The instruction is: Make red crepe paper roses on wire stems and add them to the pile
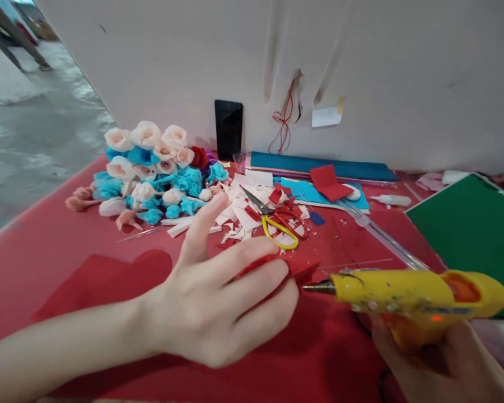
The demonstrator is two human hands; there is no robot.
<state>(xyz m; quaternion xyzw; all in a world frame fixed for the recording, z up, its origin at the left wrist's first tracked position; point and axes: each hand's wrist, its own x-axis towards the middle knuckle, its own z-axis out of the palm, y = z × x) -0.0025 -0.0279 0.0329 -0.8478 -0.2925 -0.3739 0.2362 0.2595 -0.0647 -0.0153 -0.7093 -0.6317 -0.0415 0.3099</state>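
Note:
My right hand (441,361) grips a yellow hot glue gun (403,291) by its handle, and a small red light glows on its side. The metal nozzle points left, close to the fingertips of my left hand (218,302). That hand has its fingers curled around a piece of red paper (300,271), which shows between the fingers and past their tips; the rest is hidden. Its index finger or thumb sticks up. Beyond the left hand lie scissors (273,215) with yellow and red handles, their blades pointing up and left. A red paper petal shape (113,274) lies flat behind my left forearm.
Paper flowers (151,173) in pale pink, blue and red are heaped at the back left. Paper scraps (239,210) surround the scissors. A black phone (229,129) leans against the white wall (159,67). A green board (474,229) and a white glue bottle (391,200) are at right.

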